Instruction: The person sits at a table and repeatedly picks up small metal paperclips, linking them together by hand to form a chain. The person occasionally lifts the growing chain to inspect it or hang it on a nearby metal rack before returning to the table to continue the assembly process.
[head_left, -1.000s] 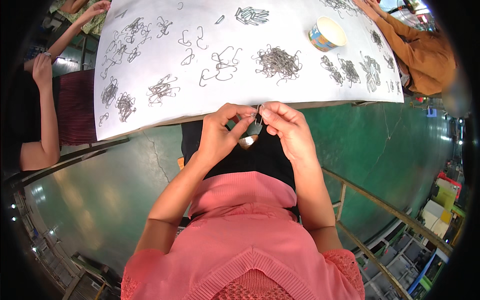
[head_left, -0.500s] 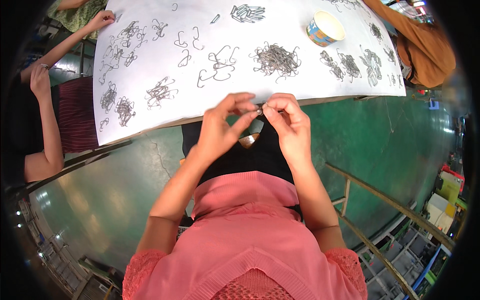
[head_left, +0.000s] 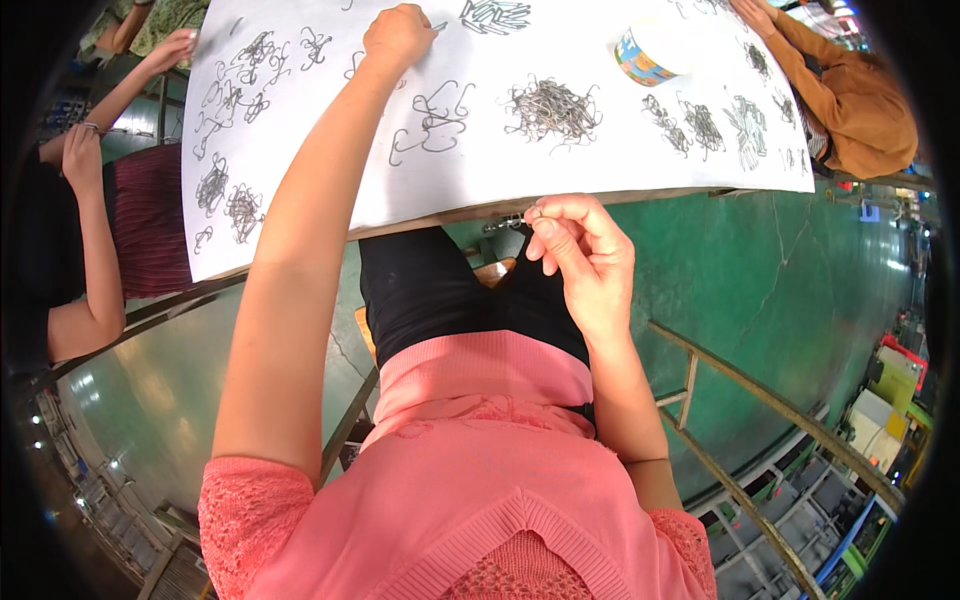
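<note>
My left hand is stretched far out over the white table, fingers closed near the loose wire hooks lying there; whether it grips one I cannot tell. My right hand stays at the table's near edge, above my lap, pinching a small metal wire piece between thumb and forefinger. A tangled pile of wire hooks lies on the table just beyond my right hand.
A round tape-like roll stands at the back of the table. More wire piles lie at the left and right. One person sits at the left, another in an orange sleeve at the right. Green floor and metal rails lie below.
My left hand has left the piece held at the table edge and reached far forward across the table. My right hand stays at the edge with the wire piece.
</note>
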